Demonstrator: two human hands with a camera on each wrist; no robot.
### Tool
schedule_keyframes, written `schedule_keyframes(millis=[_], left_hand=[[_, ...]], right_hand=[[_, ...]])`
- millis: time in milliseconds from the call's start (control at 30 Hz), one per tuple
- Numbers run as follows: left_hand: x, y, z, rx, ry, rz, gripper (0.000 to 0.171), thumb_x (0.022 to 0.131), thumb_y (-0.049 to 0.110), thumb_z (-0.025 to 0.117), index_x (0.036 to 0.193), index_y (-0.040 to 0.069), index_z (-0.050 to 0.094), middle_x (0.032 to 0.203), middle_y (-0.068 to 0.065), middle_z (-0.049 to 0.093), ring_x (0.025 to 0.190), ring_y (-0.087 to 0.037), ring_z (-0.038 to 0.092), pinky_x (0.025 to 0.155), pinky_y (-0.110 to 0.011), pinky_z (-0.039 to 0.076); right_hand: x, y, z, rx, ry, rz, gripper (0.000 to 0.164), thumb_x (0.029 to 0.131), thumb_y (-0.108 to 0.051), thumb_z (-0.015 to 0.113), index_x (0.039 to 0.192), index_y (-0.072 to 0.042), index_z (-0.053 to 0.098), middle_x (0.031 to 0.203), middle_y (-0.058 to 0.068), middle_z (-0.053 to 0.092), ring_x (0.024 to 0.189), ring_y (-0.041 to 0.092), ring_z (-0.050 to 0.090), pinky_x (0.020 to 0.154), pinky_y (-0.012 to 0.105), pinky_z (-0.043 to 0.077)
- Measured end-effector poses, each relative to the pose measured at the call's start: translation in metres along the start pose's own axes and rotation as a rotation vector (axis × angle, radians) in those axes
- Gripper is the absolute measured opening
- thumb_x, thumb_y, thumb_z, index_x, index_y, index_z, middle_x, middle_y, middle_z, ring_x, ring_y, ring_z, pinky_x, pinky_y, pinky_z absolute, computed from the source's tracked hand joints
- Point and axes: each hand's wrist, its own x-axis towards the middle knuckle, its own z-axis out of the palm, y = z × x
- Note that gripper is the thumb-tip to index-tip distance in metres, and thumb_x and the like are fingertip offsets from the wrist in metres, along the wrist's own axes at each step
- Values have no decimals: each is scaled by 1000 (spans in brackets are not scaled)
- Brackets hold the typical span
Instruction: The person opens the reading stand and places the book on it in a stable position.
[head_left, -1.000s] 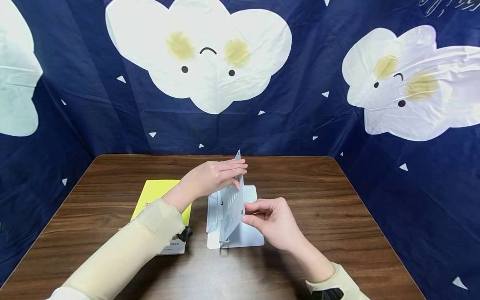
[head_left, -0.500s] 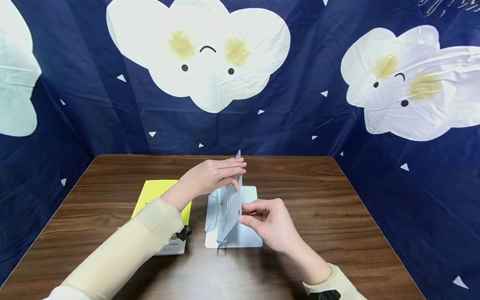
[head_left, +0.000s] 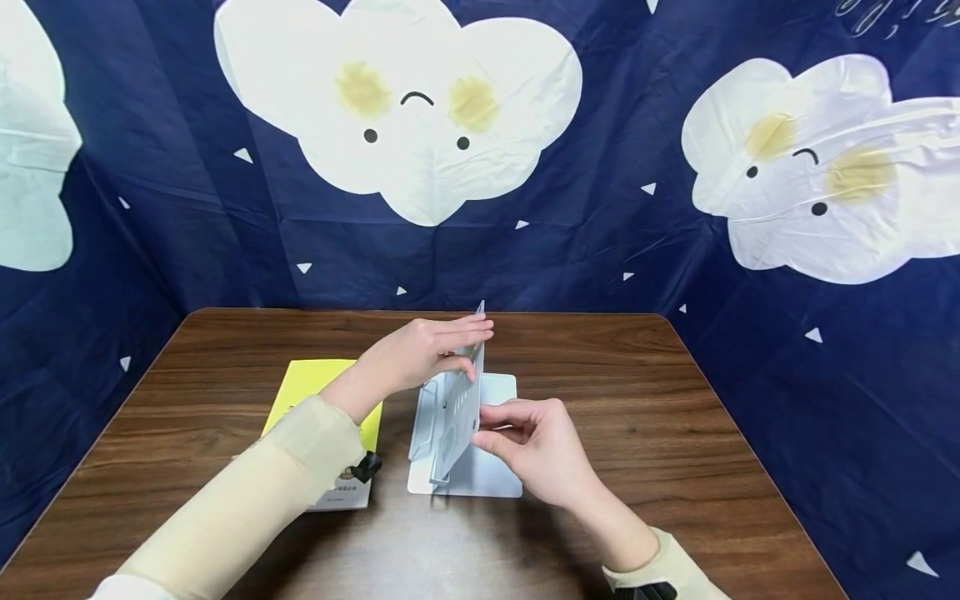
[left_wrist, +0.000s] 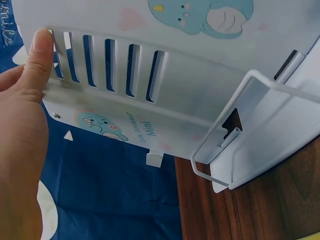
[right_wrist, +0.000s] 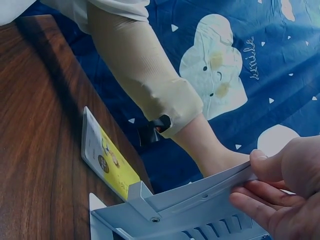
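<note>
A pale blue-white metal book stand [head_left: 495,479] stands on the table, its slotted back panel [head_left: 459,417] raised nearly upright over the flat base. In the left wrist view the panel [left_wrist: 185,75] bears dinosaur prints and the words "Cute Dinosaur Mini", with a bent wire holder [left_wrist: 197,172] near its hinge end. My left hand [head_left: 416,354] grips the panel's upper part, thumb [left_wrist: 40,60] over the slots and fingers behind, mostly hidden. My right hand [head_left: 543,450] pinches the panel's right edge between thumb and fingers, seen closer as a hand [right_wrist: 285,185] in the right wrist view.
A yellow and white book [head_left: 311,379] lies left of the stand, partly under my left forearm. The wooden table [head_left: 637,400] ends at a dark blue cloth backdrop [head_left: 600,250] with cloud prints. A black strap [head_left: 366,467] sits at my left wrist.
The panel's lower end and the base have shifted slightly left, and the panel leans a little more. My right hand has moved slightly left with it; my left hand stays nearly in place.
</note>
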Motion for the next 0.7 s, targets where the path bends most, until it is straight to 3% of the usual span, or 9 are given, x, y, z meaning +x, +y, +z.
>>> schedule_keyframes(millis=[100, 133, 233, 300, 367, 500, 700], left_hand=[[-1, 1, -1, -80, -48, -103, 67, 83, 25, 87, 144, 6, 66, 152, -9, 58, 141, -21, 54, 93, -30, 59], [-1, 2, -1, -111, -62, -136, 68, 84, 26, 86, 145, 5, 65, 154, -9, 56, 137, -20, 58, 88, -27, 60], [-2, 3, -2, -184, -91, -229, 74, 87, 32, 84, 151, 6, 58, 159, -7, 49, 100, -13, 72, 70, -22, 57], [-2, 3, -1, -209, -100, -268, 77, 88, 37, 81, 154, 7, 55, 161, -6, 47, 70, -11, 63, 61, -22, 51], [-2, 3, -1, -222, -103, -290, 79, 89, 42, 78, 155, 7, 53, 161, -5, 46, 55, -12, 47, 58, -22, 50], [0, 3, -1, -232, -106, -301, 79, 90, 45, 76, 156, 8, 53, 161, -6, 46, 52, -15, 41, 55, -23, 47], [1, 1, -1, -236, -115, -300, 78, 89, 38, 81, 156, 9, 53, 161, -6, 46, 54, -9, 41, 56, -23, 46]], right_hand=[[1, 0, 0, 16, -1, -19, 26, 86, 8, 84, 111, 10, 78, 101, 14, 78, 94, 23, 76, 82, 34, 63], [1, 0, 0, 20, -1, -24, 27, 85, 8, 84, 112, 10, 77, 102, 15, 78, 95, 26, 76, 82, 35, 63], [2, 1, 1, 25, -2, -25, 33, 85, 10, 84, 116, 13, 75, 105, 18, 77, 99, 32, 76, 85, 35, 62], [2, 0, 1, 19, -2, -11, 35, 85, 9, 84, 119, 13, 73, 107, 19, 77, 102, 33, 76, 87, 34, 62], [3, 0, 1, 19, 0, 12, 37, 86, 8, 83, 121, 14, 72, 110, 20, 77, 104, 32, 76, 88, 34, 61], [4, -2, 3, 14, -5, 41, 38, 88, 6, 83, 123, 12, 72, 113, 21, 76, 105, 29, 75, 87, 33, 61], [5, -4, 7, -3, -19, 43, 35, 89, 4, 83, 122, 11, 73, 112, 19, 77, 102, 26, 76, 84, 32, 62]])
